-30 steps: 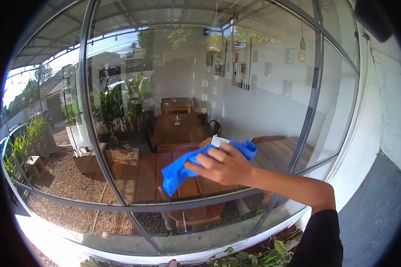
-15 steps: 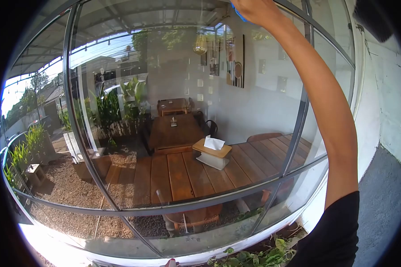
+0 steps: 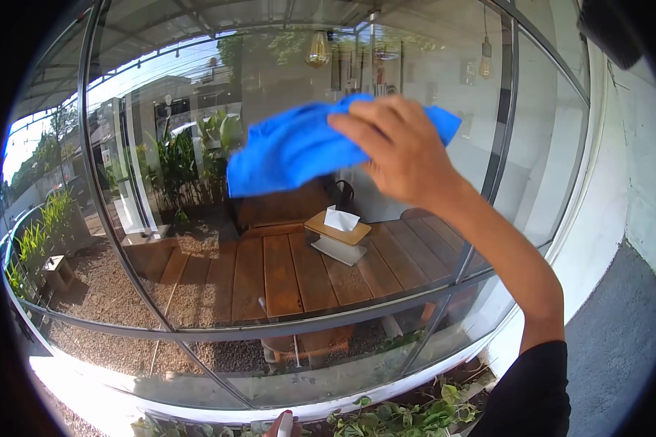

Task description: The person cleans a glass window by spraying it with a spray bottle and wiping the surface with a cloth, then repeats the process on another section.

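My right hand (image 3: 408, 149) is closed on a blue cloth (image 3: 291, 149), which hangs spread out to the left of the fingers, with a corner showing on their right. Hand and cloth are in front of the large window pane (image 3: 219, 291); whether the cloth touches the glass I cannot tell. At the bottom edge, the tip of a small white and dark red object (image 3: 284, 424) shows, too cut off to make out. My left hand cannot be made out.
Dark metal bars (image 3: 233, 333) frame the glass. Behind it are a wooden table (image 3: 317, 273) and a tissue box (image 3: 339, 234). Leafy plants (image 3: 408, 414) grow below the window. A white and grey wall (image 3: 612, 306) stands on the right.
My right hand has come down from the top edge to the middle of the window, and the blue cloth is now in full view. The view has shifted slightly.
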Motion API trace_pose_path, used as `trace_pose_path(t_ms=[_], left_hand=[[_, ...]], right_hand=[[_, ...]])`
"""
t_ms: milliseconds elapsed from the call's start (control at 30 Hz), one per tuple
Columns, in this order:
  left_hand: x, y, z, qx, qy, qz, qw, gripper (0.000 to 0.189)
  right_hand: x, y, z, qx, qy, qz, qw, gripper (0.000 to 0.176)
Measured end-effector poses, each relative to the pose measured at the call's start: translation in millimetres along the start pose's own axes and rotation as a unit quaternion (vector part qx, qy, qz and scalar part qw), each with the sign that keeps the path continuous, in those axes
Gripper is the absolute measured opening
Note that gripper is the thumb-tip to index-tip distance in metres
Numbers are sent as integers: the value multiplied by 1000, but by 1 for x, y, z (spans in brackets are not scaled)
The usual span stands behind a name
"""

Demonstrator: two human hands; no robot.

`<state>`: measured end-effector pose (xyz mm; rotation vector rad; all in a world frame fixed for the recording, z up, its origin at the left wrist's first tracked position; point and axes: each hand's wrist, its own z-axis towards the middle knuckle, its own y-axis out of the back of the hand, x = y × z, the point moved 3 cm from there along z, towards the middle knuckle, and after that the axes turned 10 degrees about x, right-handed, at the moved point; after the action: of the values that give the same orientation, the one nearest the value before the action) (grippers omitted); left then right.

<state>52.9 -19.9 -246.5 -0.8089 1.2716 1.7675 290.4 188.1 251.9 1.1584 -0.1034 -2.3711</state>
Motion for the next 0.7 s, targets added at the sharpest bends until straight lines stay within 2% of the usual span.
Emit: trace_pose_path(t_ms=[33, 100, 233, 300, 400, 433, 567, 633, 700], left_hand=[[-6, 1, 1, -1, 0, 1, 1000, 36], [-19, 3, 4, 37, 84, -21, 996, 37], [-17, -1, 4, 32, 77, 11, 996, 37], [-12, -7, 2, 4, 9, -27, 1000, 37], [-18, -2, 1, 32, -16, 8, 999, 36], [-21, -2, 1, 28, 29, -3, 999, 35], [-23, -3, 1, 0, 54, -73, 996, 35], [-29, -3, 3, -24, 195, -274, 941, 36], [-36, 2, 3, -25, 182, -235, 955, 35]], right_hand=[[21, -6, -24, 20, 9, -3, 1000, 45], [65, -15, -71, 88, 25, -12, 996, 39], [138, -42, -164, 184, 116, -7, 976, 42], [138, -46, -171, 171, 120, -28, 978, 41], [131, -45, -166, 174, 123, -44, 976, 42], [131, -46, -166, 160, 129, -40, 978, 42], [125, -45, -159, 145, 133, -32, 980, 43], [114, -40, -147, 136, 133, -28, 981, 43], [94, -32, -128, 99, 74, -36, 992, 46]])
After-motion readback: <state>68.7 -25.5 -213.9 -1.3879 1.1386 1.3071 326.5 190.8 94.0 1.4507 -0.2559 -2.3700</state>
